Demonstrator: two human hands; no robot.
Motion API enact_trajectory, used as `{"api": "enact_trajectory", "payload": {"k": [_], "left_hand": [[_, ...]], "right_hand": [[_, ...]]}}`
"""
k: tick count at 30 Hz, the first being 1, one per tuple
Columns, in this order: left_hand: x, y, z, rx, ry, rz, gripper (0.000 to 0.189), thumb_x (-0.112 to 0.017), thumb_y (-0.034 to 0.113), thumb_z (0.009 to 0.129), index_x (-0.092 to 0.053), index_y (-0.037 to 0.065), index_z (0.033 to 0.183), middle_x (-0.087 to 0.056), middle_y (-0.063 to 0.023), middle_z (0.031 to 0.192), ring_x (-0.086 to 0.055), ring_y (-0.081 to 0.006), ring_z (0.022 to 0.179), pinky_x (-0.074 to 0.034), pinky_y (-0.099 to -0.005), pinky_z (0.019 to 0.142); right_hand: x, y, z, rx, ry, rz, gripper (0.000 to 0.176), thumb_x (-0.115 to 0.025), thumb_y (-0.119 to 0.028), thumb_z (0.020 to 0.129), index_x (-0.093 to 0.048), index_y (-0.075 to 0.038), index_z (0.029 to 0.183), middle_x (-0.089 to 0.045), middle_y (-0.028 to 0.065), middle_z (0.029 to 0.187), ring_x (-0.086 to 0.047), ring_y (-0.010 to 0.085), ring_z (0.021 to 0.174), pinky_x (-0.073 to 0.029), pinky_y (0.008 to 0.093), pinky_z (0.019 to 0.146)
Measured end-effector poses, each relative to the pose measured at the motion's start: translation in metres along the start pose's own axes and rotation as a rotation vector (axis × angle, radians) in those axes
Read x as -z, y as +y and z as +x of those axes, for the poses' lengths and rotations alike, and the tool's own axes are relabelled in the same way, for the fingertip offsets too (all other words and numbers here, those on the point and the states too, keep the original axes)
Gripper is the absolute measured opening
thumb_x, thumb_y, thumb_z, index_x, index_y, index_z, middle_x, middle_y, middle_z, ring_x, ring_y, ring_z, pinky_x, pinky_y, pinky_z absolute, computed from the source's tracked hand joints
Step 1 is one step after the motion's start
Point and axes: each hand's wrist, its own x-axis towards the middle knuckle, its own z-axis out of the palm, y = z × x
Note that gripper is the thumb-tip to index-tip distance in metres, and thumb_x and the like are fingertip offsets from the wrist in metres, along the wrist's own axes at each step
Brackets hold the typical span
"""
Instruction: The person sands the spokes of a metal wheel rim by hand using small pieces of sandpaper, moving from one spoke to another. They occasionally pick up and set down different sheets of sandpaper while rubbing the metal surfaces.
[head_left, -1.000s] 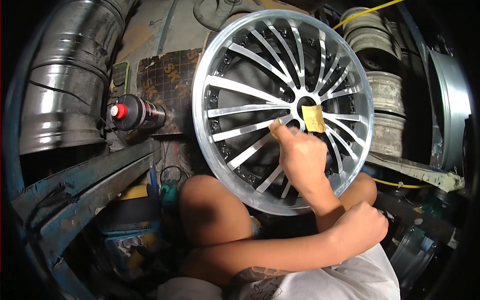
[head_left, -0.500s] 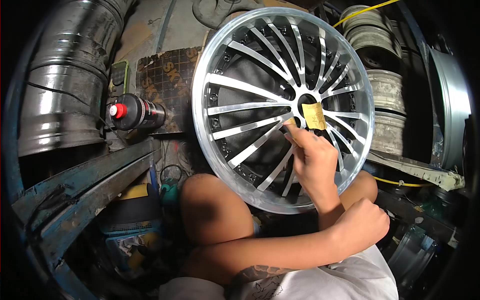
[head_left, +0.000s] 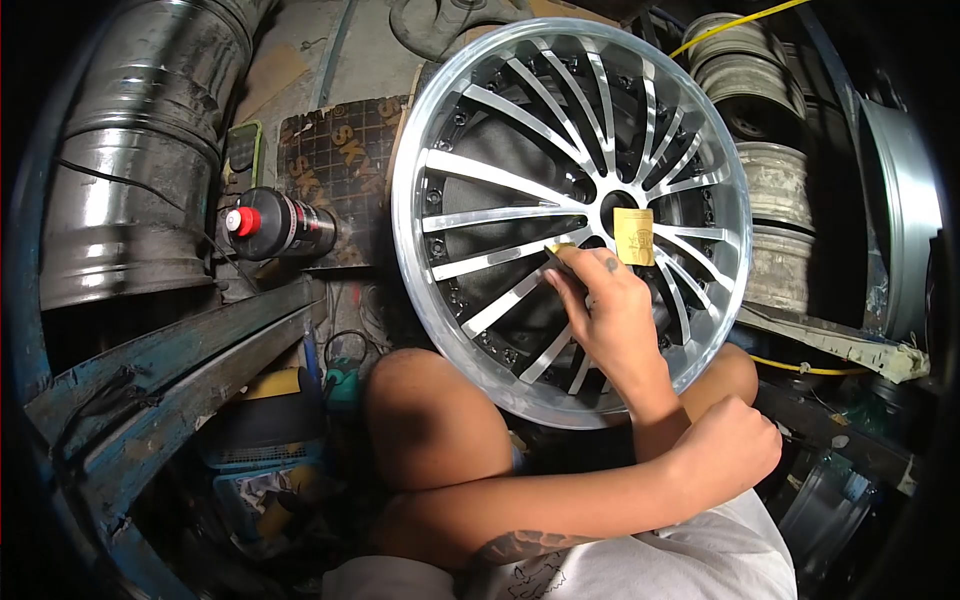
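A silver multi-spoke wheel rim [head_left: 421, 320] leans before my knees, with bright spokes and dark gaps. My right hand [head_left: 612, 305] pinches a small folded piece of sandpaper [head_left: 562, 247] against a spoke left of the hub. Another yellowish sandpaper piece [head_left: 633, 236] with printing lies by the centre hole. My left hand [head_left: 730, 447] is closed in a fist at the lower right, its forearm crossing in front of my body and over the right forearm. Its fingers curl away from view, so anything inside is hidden.
A black bottle with a red cap [head_left: 290, 226] lies on a dark printed board [head_left: 335, 150] at left. Shiny stacked rims [head_left: 130, 210] stand far left, and dull ones [head_left: 765, 180] at right. A blue metal frame [head_left: 180, 350] runs along the lower left.
My right hand has shifted slightly left along the spoke with the folded sandpaper. The loose sandpaper by the hub looks straighter. My left fist stays in place.
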Motion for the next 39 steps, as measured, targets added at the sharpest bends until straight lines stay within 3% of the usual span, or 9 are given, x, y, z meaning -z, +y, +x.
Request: {"api": "enact_trajectory", "payload": {"k": [2, 5, 8, 12, 15, 18, 21, 28, 39], "left_hand": [[0.001, 0.001, 0.000, 0.002, -0.012, 0.013, 0.008, -0.069, 0.015, 0.087, -0.070, 0.007, 0.086, -0.070, -0.0029, 0.072, -0.072, -0.0170, 0.069, -0.049, -0.0316, 0.058], [-0.001, 0.001, 0.000, 0.000, -0.034, 0.024, 0.008, -0.069, 0.015, 0.086, -0.070, 0.007, 0.085, -0.070, -0.0026, 0.072, -0.072, -0.0166, 0.069, -0.048, -0.0314, 0.057], [-0.005, 0.000, 0.001, -0.001, -0.030, 0.024, 0.009, -0.069, 0.016, 0.086, -0.070, 0.007, 0.084, -0.070, -0.0024, 0.072, -0.072, -0.0164, 0.069, -0.048, -0.0311, 0.057], [-0.008, 0.003, 0.000, 0.064, 0.027, 0.073, 0.005, -0.074, 0.015, 0.082, -0.075, 0.014, 0.078, -0.069, 0.0047, 0.068, -0.072, -0.0133, 0.072, -0.044, -0.0315, 0.054], [-0.010, 0.003, -0.001, 0.057, 0.059, 0.085, 0.005, -0.074, 0.014, 0.082, -0.075, 0.014, 0.077, -0.069, 0.0046, 0.068, -0.071, -0.0130, 0.070, -0.044, -0.0315, 0.054], [-0.008, 0.002, -0.001, 0.060, 0.043, 0.098, 0.005, -0.075, 0.014, 0.081, -0.075, 0.013, 0.076, -0.069, 0.0043, 0.067, -0.071, -0.0128, 0.069, -0.044, -0.0313, 0.054], [-0.009, 0.000, 0.001, 0.003, -0.052, 0.027, 0.007, -0.069, 0.014, 0.086, -0.069, 0.008, 0.083, -0.070, -0.0027, 0.071, -0.072, -0.0171, 0.068, -0.049, -0.0318, 0.057], [-0.003, 0.000, 0.000, 0.007, -0.068, 0.018, 0.008, -0.070, 0.015, 0.084, -0.069, 0.007, 0.084, -0.070, -0.0037, 0.071, -0.072, -0.0174, 0.068, -0.049, -0.0315, 0.058], [0.000, 0.003, -0.003, 0.021, -0.027, -0.027, 0.009, -0.070, 0.015, 0.085, -0.071, 0.006, 0.087, -0.069, -0.0045, 0.072, -0.072, -0.0184, 0.069, -0.050, -0.0318, 0.059]], "right_hand": [[0.001, -0.003, 0.006, 0.014, 0.013, -0.040, 0.022, -0.077, -0.017, 0.095, -0.075, -0.011, 0.115, -0.066, 0.0133, 0.083, -0.068, 0.0345, 0.069, -0.056, 0.0456, 0.062], [0.004, 0.001, 0.004, -0.004, -0.150, -0.229, 0.023, -0.076, -0.025, 0.096, -0.078, -0.016, 0.118, -0.066, 0.0116, 0.077, -0.067, 0.0345, 0.062, -0.054, 0.0460, 0.056], [0.004, 0.007, 0.007, 0.032, -0.127, -0.224, 0.021, -0.074, -0.029, 0.098, -0.079, -0.019, 0.116, -0.066, 0.0101, 0.075, -0.068, 0.0349, 0.062, -0.053, 0.0458, 0.055], [-0.005, 0.015, 0.006, 0.037, -0.080, -0.128, 0.018, -0.074, -0.022, 0.097, -0.080, -0.018, 0.113, -0.070, 0.0101, 0.078, -0.070, 0.0338, 0.066, -0.054, 0.0453, 0.057], [-0.006, 0.015, 0.011, 0.004, -0.087, -0.052, 0.017, -0.073, -0.016, 0.095, -0.080, -0.017, 0.111, -0.075, 0.0104, 0.086, -0.072, 0.0334, 0.070, -0.055, 0.0443, 0.060], [-0.005, 0.018, 0.006, -0.005, -0.105, -0.056, 0.016, -0.073, -0.015, 0.095, -0.080, -0.017, 0.109, -0.077, 0.0088, 0.087, -0.073, 0.0331, 0.072, -0.056, 0.0435, 0.060], [-0.012, 0.019, 0.010, 0.000, -0.042, 0.001, 0.016, -0.072, -0.015, 0.096, -0.080, -0.017, 0.110, -0.078, 0.0068, 0.088, -0.074, 0.0314, 0.073, -0.056, 0.0420, 0.060], [-0.010, 0.017, 0.006, 0.017, -0.032, -0.029, 0.014, -0.070, -0.016, 0.097, -0.080, -0.018, 0.106, -0.078, 0.0043, 0.086, -0.074, 0.0293, 0.073, -0.056, 0.0412, 0.059], [-0.006, 0.009, 0.008, 0.042, -0.028, -0.058, 0.016, -0.075, -0.015, 0.092, -0.079, -0.016, 0.108, -0.076, 0.0083, 0.083, -0.073, 0.0302, 0.070, -0.056, 0.0414, 0.058]]}}
